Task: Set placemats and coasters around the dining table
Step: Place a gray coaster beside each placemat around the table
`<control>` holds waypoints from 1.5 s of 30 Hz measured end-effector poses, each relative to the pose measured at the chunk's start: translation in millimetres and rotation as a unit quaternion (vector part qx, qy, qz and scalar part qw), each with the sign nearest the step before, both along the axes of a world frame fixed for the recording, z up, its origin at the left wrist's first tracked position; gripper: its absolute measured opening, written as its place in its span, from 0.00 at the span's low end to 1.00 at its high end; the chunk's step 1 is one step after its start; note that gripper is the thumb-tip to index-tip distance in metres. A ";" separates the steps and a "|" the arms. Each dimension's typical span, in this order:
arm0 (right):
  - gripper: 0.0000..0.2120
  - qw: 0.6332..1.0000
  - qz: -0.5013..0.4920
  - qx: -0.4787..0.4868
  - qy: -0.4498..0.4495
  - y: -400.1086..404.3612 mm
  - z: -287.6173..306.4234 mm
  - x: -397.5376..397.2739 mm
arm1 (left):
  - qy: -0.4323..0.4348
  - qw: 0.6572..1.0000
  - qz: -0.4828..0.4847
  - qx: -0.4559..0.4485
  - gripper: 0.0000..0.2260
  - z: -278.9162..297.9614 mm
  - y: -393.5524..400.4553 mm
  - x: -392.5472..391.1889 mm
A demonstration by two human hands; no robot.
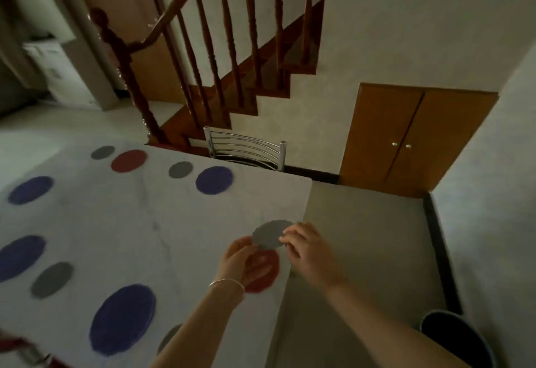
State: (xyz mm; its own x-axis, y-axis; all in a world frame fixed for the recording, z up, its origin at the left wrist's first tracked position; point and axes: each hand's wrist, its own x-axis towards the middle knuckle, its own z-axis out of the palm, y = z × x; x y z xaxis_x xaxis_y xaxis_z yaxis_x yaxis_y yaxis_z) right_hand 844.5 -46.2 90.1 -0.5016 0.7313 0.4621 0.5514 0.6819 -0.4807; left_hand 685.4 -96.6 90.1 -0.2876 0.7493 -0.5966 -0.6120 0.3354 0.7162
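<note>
Both hands hold a small grey scalloped coaster point(268, 235) just above the right edge of the white dining table point(179, 222). My left hand point(239, 260), a bracelet on its wrist, grips the coaster's left edge. My right hand point(307, 247) pinches its right edge. Under my left hand lies a red round placemat point(268, 277), partly hidden. Round blue placemats point(123, 320) point(214, 179) point(30, 190) point(20, 257), a red placemat point(128, 160) and grey coasters point(52, 279) point(180, 169) point(102, 152) lie around the table.
A metal chair point(246, 148) stands at the far side of the table before a wooden staircase point(208, 77). A wooden cupboard point(406, 141) is at the right wall. A dark bin point(458, 338) sits on the floor at lower right.
</note>
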 end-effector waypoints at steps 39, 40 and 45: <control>0.01 0.889 0.424 -0.093 -0.146 296.9 -98.7 -59.7 | 0.561 0.785 0.093 -0.246 0.10 -93.0 211.8 68.7; 0.01 0.885 0.429 -0.099 -0.154 297.7 -103.6 -58.0 | 0.556 0.786 0.086 -0.255 0.09 -96.1 212.9 70.4; 0.05 0.871 0.438 -0.102 -0.198 301.4 -121.4 -47.6 | 0.547 0.783 0.031 -0.296 0.10 -111.7 214.1 79.5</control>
State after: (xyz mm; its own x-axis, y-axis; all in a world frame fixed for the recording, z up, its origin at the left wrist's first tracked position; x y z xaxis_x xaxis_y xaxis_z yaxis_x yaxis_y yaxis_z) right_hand 796.9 255.3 -31.3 -0.9989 0.0358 0.0318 0.0134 0.8466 -0.5321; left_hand 765.0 117.5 -21.7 -0.8932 0.3998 -0.2059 0.2306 0.8003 0.5535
